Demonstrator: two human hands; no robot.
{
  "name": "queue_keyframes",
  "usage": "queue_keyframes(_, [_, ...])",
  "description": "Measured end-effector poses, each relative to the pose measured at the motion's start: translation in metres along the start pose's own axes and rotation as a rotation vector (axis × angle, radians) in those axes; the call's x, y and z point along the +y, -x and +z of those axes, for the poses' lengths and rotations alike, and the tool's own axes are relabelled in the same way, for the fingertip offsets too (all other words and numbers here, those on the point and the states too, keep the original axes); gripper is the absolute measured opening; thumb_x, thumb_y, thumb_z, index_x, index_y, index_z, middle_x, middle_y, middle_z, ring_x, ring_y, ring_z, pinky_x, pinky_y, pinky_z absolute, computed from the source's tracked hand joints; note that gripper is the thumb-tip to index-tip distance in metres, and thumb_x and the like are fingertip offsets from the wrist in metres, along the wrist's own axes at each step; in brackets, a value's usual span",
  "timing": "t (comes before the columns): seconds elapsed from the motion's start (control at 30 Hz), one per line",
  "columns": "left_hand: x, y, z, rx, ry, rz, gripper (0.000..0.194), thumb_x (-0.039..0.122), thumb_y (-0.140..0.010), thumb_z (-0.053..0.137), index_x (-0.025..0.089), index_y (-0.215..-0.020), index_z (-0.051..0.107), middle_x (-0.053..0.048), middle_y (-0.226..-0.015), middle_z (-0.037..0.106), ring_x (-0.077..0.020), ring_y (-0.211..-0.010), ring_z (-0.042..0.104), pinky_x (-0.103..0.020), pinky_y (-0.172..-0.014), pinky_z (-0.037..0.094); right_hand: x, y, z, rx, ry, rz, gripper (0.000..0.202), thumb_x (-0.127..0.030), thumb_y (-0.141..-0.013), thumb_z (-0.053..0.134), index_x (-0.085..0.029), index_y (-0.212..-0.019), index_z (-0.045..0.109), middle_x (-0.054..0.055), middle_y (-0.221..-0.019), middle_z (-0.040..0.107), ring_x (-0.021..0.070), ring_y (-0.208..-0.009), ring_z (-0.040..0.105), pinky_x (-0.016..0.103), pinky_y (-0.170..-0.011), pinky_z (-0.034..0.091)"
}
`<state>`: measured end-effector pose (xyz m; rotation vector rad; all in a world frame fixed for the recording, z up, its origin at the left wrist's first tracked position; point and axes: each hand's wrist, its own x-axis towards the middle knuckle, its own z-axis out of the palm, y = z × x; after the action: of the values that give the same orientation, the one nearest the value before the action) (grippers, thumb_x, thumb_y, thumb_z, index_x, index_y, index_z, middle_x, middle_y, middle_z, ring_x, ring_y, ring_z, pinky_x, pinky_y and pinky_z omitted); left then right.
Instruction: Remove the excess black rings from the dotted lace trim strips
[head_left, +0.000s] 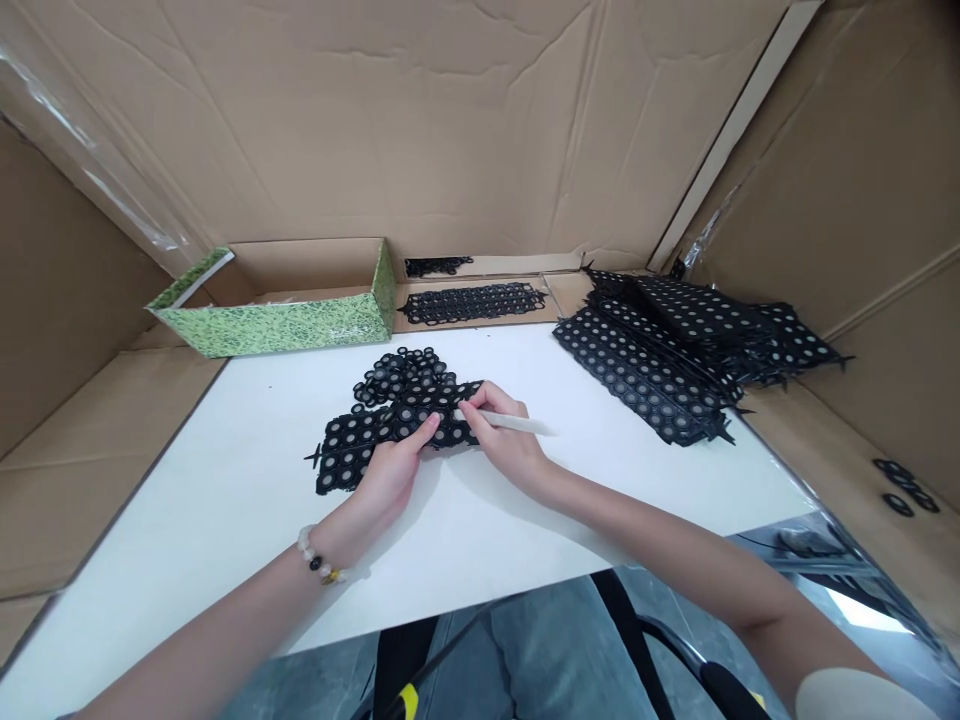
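A black perforated sheet with rows of round holes lies at the middle of the white table. My left hand grips its near edge, the thumb on top and the other fingers hidden beneath. In my right hand is a thin white stick, pinched like a pen, its tip at the sheet's right part. Just behind the sheet is a heap of loose black rings, partly touching it.
A green-patterned open box stands at the back left. Another black perforated piece lies on cardboard at the back. Stacked black sheets cover the right rear. Several black rings lie on the far-right cardboard. Cardboard walls surround the table.
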<state>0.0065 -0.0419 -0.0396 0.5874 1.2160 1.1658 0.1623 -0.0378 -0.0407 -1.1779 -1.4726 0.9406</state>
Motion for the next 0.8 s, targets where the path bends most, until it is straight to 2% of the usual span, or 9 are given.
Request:
queue_keyframes(0.3, [-0.002, 0.003, 0.004, 0.095, 0.039, -0.006, 0.004, 0.016, -0.078, 0.079, 0.013, -0.079, 0.076, -0.013, -0.097, 0.079, -0.0239, -0.101, 0.072, -0.038, -0.102, 0.053, 0.008, -0.002, 0.01, 0.0, 0.03, -0.066, 0.024, -0.04, -0.092, 0.052, -0.024, -0.075, 0.046, -0.004, -0.067, 0.053, 0.015, -0.063, 0.049, 0.028, -0.062, 0.035])
queue_keyframes(0.57, [-0.004, 0.0, 0.005, 0.104, 0.044, 0.008, 0.004, 0.016, -0.078, 0.078, 0.013, -0.078, 0.077, -0.011, -0.098, 0.078, -0.0208, -0.098, 0.07, -0.033, -0.101, 0.051, 0.013, -0.001, 0.014, -0.005, 0.06, -0.117, 0.023, -0.042, -0.093, 0.05, -0.024, -0.078, 0.046, -0.002, -0.071, 0.056, 0.0155, -0.066, 0.053, 0.028, -0.065, 0.037])
queue_keyframes(0.8, [0.0, -0.005, 0.0, -0.047, 0.038, 0.013, 0.021, 0.031, -0.074, 0.082, 0.012, -0.082, 0.077, -0.011, -0.092, 0.078, -0.0234, -0.091, 0.07, -0.036, -0.091, 0.054, -0.002, -0.003, 0.004, -0.014, -0.148, -0.006, 0.027, -0.043, -0.087, 0.058, -0.023, -0.071, 0.049, -0.004, -0.061, 0.052, 0.0137, -0.057, 0.045, 0.027, -0.055, 0.032])
